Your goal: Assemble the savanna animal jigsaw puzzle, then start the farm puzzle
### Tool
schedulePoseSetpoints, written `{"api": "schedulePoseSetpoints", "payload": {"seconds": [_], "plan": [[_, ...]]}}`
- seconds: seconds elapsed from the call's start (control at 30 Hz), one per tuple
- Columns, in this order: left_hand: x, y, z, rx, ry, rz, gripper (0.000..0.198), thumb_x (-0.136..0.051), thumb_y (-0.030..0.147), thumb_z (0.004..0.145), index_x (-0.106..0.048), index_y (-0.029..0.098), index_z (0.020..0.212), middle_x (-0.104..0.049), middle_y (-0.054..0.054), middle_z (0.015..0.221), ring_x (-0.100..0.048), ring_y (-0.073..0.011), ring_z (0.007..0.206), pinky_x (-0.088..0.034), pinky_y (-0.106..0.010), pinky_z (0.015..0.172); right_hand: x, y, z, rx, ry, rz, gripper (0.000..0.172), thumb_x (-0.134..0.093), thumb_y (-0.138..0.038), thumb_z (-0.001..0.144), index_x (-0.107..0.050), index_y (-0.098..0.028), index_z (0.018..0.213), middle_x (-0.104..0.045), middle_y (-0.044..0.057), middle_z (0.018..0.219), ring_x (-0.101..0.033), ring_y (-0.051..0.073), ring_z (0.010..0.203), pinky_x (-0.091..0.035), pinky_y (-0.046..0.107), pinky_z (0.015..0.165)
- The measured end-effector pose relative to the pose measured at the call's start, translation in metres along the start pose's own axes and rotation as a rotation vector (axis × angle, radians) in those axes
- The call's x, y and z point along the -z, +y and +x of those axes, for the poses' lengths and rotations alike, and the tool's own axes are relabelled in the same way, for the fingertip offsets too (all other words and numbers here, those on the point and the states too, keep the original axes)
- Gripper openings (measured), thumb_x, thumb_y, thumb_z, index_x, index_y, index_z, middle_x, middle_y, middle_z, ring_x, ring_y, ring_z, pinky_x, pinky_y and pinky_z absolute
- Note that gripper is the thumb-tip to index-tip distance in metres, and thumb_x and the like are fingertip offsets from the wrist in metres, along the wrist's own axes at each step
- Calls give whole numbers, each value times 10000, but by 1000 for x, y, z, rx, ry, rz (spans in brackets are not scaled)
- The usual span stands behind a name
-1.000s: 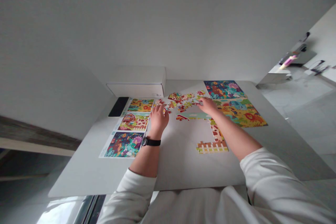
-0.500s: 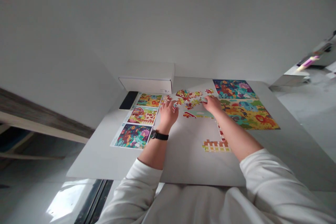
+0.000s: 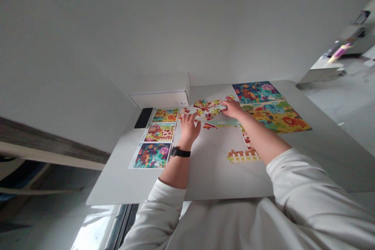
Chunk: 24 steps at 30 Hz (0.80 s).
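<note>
My left hand [image 3: 190,128], with a dark watch [image 3: 180,151] at the wrist, has its fingers apart at the near left edge of a pile of loose jigsaw pieces [image 3: 206,104]. My right hand [image 3: 233,108] is at the pile's right side, thumb and fingers closed on a pale jigsaw piece [image 3: 223,107]; the fingers partly hide it. Nearer to me lies a joined part of a puzzle frame: a top strip [image 3: 224,123], a right side partly behind my right forearm, and a fence strip [image 3: 241,157] at the bottom.
On the left lies a sheet with three printed pictures [image 3: 158,133], beside a black phone [image 3: 143,118]. A white box [image 3: 159,90] stands against the wall. Two finished-looking pictures, a dark blue one [image 3: 258,92] and a yellow animal one [image 3: 278,117], lie on the right of the white table [image 3: 205,183].
The camera view has shifted and tilted a little. Both hands stay over the loose pieces; the left hand's fingers have spread slightly more.
</note>
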<state>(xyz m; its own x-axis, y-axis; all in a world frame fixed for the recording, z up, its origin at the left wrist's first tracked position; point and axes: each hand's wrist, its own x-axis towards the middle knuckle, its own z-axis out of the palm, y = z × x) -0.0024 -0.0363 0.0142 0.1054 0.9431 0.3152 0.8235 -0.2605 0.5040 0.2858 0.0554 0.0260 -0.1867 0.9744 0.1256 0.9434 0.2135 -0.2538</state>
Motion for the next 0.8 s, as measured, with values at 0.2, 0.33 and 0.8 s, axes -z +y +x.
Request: {"api": "schedulePoseSetpoints", "payload": {"seconds": [0.2, 0.33, 0.8], "plan": [[0, -2, 8, 82, -1, -309, 340, -630, 281, 1015, -672, 215, 1345, -768, -117, 1269, -727, -244, 1183, -569, -395, 1054, -1, -42, -33, 306, 122, 203, 472, -756, -253, 910, -704, -234, 1379, -739, 117, 1342, -670, 304, 1253, -495, 451, 1132], [-6, -3, 7, 210, -92, -612, 367, -686, 354, 1000, -656, 195, 1329, -790, -54, 967, -736, -165, 825, -574, -274, 765, -11, -72, -54, 428, 129, 264, 498, -790, -244, 895, -694, -260, 1383, -735, 114, 1364, -654, 324, 1301, -468, 494, 1165], [5, -17, 8, 366, -156, -245, 211, -716, 247, 921, -743, 213, 1127, -802, -45, 927, -681, -160, 646, -512, -264, 638, -41, -75, -69, 357, 181, 297, 331, -597, -205, 1022, -726, -271, 1319, -747, 113, 1283, -655, 303, 1265, -500, 478, 1134]]}}
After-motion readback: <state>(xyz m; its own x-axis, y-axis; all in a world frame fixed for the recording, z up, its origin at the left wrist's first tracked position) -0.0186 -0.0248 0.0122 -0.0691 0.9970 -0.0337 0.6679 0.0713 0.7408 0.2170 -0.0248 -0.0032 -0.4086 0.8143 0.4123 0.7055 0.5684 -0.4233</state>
